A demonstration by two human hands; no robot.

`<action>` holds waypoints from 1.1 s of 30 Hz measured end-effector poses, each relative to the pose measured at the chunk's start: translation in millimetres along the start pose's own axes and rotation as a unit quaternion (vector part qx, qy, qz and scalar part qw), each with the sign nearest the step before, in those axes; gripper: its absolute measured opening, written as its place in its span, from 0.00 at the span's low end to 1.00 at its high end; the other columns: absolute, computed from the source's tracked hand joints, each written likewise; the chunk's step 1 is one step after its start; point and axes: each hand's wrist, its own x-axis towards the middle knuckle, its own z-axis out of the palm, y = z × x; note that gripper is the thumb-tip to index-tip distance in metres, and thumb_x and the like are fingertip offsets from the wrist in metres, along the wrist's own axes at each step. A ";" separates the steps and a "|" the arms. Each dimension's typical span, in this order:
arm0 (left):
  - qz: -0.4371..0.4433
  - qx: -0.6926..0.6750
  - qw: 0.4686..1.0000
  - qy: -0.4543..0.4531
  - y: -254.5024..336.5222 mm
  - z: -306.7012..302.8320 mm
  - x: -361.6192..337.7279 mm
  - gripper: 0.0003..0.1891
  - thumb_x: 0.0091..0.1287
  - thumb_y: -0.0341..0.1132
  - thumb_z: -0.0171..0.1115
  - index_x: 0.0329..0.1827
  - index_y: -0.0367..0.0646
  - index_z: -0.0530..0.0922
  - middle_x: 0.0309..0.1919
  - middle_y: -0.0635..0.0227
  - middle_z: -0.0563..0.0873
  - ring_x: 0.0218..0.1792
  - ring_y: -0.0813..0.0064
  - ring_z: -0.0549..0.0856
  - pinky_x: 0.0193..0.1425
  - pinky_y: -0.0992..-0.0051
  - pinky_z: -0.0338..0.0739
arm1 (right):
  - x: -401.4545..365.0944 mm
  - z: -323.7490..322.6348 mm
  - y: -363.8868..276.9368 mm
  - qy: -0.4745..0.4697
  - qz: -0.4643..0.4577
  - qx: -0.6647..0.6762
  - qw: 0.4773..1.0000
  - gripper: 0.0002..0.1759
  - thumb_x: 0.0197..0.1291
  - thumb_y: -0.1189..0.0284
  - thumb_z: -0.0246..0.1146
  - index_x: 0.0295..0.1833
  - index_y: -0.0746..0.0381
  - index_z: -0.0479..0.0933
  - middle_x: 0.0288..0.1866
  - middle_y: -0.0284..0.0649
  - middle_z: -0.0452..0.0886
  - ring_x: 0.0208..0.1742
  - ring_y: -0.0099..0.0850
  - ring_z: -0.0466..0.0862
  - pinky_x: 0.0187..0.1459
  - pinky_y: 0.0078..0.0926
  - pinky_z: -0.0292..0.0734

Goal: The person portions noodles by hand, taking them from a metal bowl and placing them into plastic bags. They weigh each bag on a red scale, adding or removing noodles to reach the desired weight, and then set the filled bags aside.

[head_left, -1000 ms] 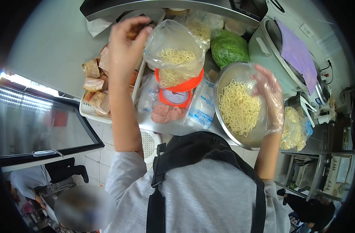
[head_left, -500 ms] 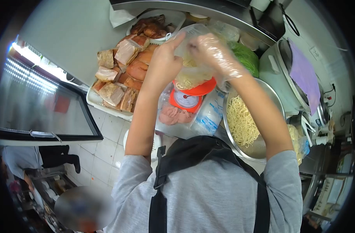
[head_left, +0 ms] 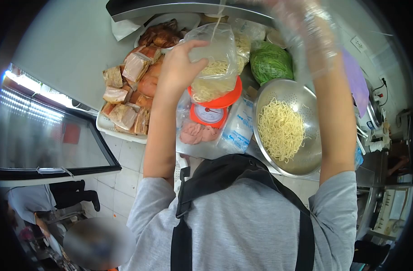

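Note:
A clear plastic bag [head_left: 220,43] with pale noodles in its lower part stands on the red pan [head_left: 218,99] of a kitchen scale [head_left: 210,114]. My left hand [head_left: 181,63] is bare and grips the bag's left side near the mouth, index finger and thumb curved against the film, its other fingers hidden. Above the bag hangs a thin pale strand. Raised at the top right, my right hand [head_left: 301,20] is in a clear plastic glove, away from the bag and smeared by motion. Loose noodles [head_left: 282,128] lie in a metal colander [head_left: 312,153] below my right forearm.
Left of the scale, chunks of cooked meat [head_left: 136,67] fill a white tray [head_left: 120,132]. Bagged greens [head_left: 270,63] sit behind the colander. A blue-printed plastic pack [head_left: 238,128] and pink crumpled plastic [head_left: 198,134] flank the scale's front. A person [head_left: 32,203] works at lower left.
My right hand has left the bag and swung up and to the right. The colander's noodles show more fully. My left hand remains at the bag, and the view has shifted slightly.

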 end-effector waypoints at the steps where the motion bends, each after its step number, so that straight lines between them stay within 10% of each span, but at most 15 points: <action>1: 0.012 0.015 1.000 0.010 1.2 -0.7 -2.2 0.22 0.57 0.32 0.69 0.57 0.42 0.83 0.54 0.56 0.85 0.56 0.68 0.83 0.63 0.69 0.73 | 1.4 -9.3 -7.6 0.018 -0.018 0.032 0.999 0.14 0.68 0.61 0.59 0.48 0.59 0.81 0.45 0.34 0.83 0.36 0.25 0.82 0.45 0.25 0.79; 8: 0.065 0.057 0.996 0.034 -0.9 -5.8 -6.6 0.21 0.57 0.33 0.70 0.56 0.44 0.83 0.52 0.53 0.86 0.56 0.59 0.83 0.62 0.67 0.74 | -7.2 -111.9 -84.1 0.110 -0.198 0.288 0.931 0.09 0.69 0.68 0.56 0.46 0.61 0.78 0.44 0.34 0.81 0.38 0.25 0.80 0.51 0.28 0.76; 16: 0.057 0.092 0.994 0.002 11.6 4.5 -3.2 0.21 0.57 0.34 0.70 0.56 0.45 0.82 0.53 0.53 0.85 0.57 0.55 0.82 0.62 0.65 0.74 | -77.3 -140.4 -156.4 0.196 -0.416 0.516 0.723 0.05 0.71 0.74 0.54 0.45 0.62 0.76 0.43 0.33 0.79 0.42 0.26 0.78 0.63 0.32 0.70; 18: 0.062 0.094 0.994 0.006 12.0 3.5 -4.4 0.22 0.57 0.34 0.70 0.56 0.45 0.82 0.52 0.53 0.85 0.56 0.55 0.82 0.61 0.65 0.74 | -94.7 -139.2 -136.4 0.147 -0.457 0.553 0.682 0.05 0.71 0.72 0.55 0.47 0.57 0.76 0.43 0.32 0.80 0.45 0.27 0.79 0.71 0.39 0.61; 20: 0.062 0.084 0.994 0.007 12.7 1.8 -5.6 0.22 0.57 0.33 0.70 0.56 0.45 0.82 0.52 0.53 0.85 0.56 0.54 0.82 0.61 0.65 0.74 | -108.7 -193.3 -118.1 -0.039 -0.514 0.669 0.536 0.08 0.72 0.70 0.55 0.52 0.51 0.76 0.42 0.33 0.80 0.48 0.28 0.79 0.78 0.47 0.50; 21: 0.073 0.082 0.994 0.012 12.0 0.7 -6.4 0.22 0.57 0.33 0.70 0.56 0.45 0.82 0.52 0.53 0.85 0.56 0.55 0.83 0.61 0.65 0.74 | -125.6 -214.7 -95.9 0.092 -0.510 0.425 0.742 0.11 0.70 0.67 0.57 0.54 0.55 0.77 0.44 0.34 0.81 0.45 0.28 0.81 0.69 0.43 0.61; 22: 0.083 0.080 0.993 0.019 10.7 -1.1 -7.9 0.21 0.58 0.33 0.71 0.56 0.46 0.82 0.51 0.53 0.85 0.56 0.56 0.83 0.60 0.66 0.75 | -148.2 -232.6 -59.8 0.211 -0.445 0.131 0.861 0.15 0.69 0.64 0.58 0.56 0.59 0.78 0.46 0.36 0.83 0.43 0.29 0.82 0.59 0.40 0.71; 25: 0.085 0.043 0.993 0.074 13.9 -4.6 -20.4 0.19 0.60 0.33 0.69 0.55 0.44 0.82 0.51 0.53 0.85 0.55 0.58 0.83 0.53 0.67 0.79 | -196.0 -199.5 44.4 0.426 0.014 -0.116 0.897 0.25 0.68 0.58 0.61 0.62 0.63 0.75 0.50 0.41 0.83 0.43 0.27 0.83 0.53 0.32 0.80; 27: 0.081 0.013 0.986 0.142 14.5 -5.6 -35.0 0.17 0.62 0.33 0.67 0.54 0.42 0.82 0.49 0.55 0.86 0.52 0.60 0.84 0.47 0.69 0.81 | -245.3 -222.7 118.4 0.101 0.345 -0.166 0.918 0.34 0.64 0.57 0.65 0.73 0.56 0.68 0.64 0.40 0.77 0.49 0.32 0.83 0.46 0.32 0.80; 29: 0.081 -0.009 0.970 0.229 6.6 -8.0 -55.2 0.15 0.63 0.32 0.66 0.53 0.42 0.82 0.45 0.57 0.87 0.47 0.64 0.86 0.42 0.73 0.81 | -258.8 -156.9 121.0 0.109 0.435 -0.275 0.850 0.42 0.58 0.69 0.71 0.77 0.54 0.62 0.52 0.45 0.82 0.34 0.25 0.83 0.29 0.22 0.79; 33: -0.192 0.038 0.979 -0.062 -41.2 -5.3 -122.8 0.16 0.63 0.31 0.68 0.55 0.41 0.82 0.36 0.68 0.87 0.39 0.71 0.85 0.45 0.71 0.79 | -302.0 -153.2 145.3 0.168 0.398 -0.339 0.836 0.43 0.56 0.72 0.71 0.77 0.54 0.62 0.41 0.37 0.80 0.27 0.19 0.78 0.23 0.19 0.73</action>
